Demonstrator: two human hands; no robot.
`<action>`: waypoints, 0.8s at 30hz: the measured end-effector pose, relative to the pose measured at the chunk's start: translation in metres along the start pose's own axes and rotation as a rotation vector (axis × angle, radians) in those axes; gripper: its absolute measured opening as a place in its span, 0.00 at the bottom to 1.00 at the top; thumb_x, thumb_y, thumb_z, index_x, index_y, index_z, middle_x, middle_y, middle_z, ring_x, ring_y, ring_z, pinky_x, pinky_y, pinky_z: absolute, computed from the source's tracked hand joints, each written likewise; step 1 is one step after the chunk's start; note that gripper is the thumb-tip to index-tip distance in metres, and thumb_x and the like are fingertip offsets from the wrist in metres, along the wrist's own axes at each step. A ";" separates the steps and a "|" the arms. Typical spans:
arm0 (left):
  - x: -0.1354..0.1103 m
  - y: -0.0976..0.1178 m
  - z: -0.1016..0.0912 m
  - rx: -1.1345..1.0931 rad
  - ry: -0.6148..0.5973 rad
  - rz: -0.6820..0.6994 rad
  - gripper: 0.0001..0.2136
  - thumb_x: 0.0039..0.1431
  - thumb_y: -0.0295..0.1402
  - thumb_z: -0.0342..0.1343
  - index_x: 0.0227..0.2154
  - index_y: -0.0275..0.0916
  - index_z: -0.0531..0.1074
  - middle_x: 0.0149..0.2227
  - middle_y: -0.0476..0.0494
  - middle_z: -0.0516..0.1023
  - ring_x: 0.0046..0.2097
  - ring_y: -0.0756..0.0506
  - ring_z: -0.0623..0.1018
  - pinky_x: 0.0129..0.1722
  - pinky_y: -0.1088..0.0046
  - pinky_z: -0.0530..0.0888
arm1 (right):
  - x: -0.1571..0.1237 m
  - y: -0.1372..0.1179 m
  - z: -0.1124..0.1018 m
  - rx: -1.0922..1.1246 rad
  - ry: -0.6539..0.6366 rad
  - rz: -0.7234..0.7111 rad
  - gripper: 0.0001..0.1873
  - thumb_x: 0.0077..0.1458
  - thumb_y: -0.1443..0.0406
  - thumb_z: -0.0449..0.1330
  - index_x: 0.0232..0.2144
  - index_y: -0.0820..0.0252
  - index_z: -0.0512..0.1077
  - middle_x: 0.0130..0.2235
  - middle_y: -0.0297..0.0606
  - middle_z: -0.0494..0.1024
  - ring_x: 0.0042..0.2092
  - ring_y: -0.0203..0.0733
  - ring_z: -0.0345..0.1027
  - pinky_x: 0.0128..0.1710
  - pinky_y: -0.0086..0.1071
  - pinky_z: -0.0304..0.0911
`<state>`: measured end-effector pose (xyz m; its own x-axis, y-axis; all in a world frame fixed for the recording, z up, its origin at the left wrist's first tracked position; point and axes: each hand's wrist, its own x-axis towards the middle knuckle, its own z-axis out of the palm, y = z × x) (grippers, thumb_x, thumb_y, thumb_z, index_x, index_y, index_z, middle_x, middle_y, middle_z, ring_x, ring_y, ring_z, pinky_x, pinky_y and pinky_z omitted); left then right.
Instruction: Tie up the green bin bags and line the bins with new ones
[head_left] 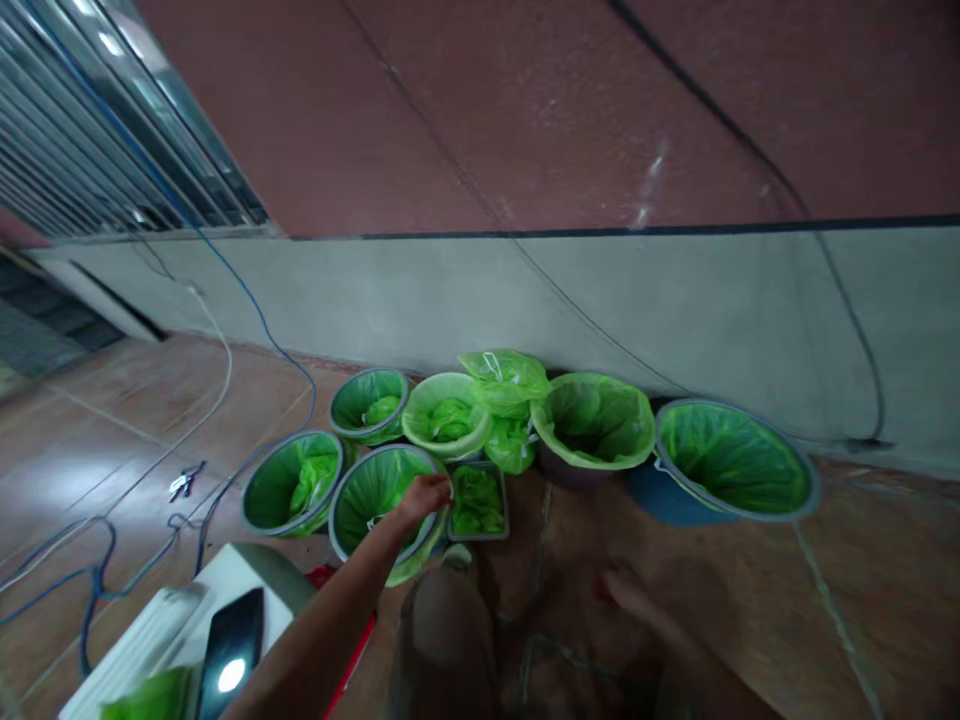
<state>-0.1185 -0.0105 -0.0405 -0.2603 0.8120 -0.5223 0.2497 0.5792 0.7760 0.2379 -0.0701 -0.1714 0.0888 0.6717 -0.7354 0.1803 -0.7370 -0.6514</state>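
My left hand [425, 497] is at the right rim of a grey-rimmed bucket [341, 545] lined with a green plastic bag [397, 468]. Its fingers are curled closed on the bag's edge there. Beside it, close on the right, is a small square bin [505, 528] holding crumpled green plastic [478, 500]. My right hand [619, 588] hangs low over the floor, apart from the bins. Dim light and motion smear its fingers.
Several more buckets with green liners, among them a large blue one [675, 500], stand along the wall. Tied green bags [510, 385] are stacked between them. A phone [234, 640] lies on a white box at lower left. Keys [184, 482] and a blue cable [97, 580] lie on the floor.
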 end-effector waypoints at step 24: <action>0.179 -0.007 -0.110 0.713 0.213 0.014 0.17 0.64 0.38 0.47 0.36 0.30 0.78 0.41 0.28 0.81 0.48 0.38 0.79 0.46 0.70 0.72 | 0.066 -0.196 0.229 -0.168 0.000 -0.134 0.13 0.60 0.56 0.55 0.38 0.60 0.68 0.35 0.40 0.77 0.32 0.37 0.72 0.27 0.26 0.67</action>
<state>-0.2695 0.1234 -0.1007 -0.4095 0.8302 -0.3782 0.7800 0.5336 0.3268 -0.0159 0.1015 -0.1345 0.0533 0.7629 -0.6443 0.3509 -0.6184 -0.7031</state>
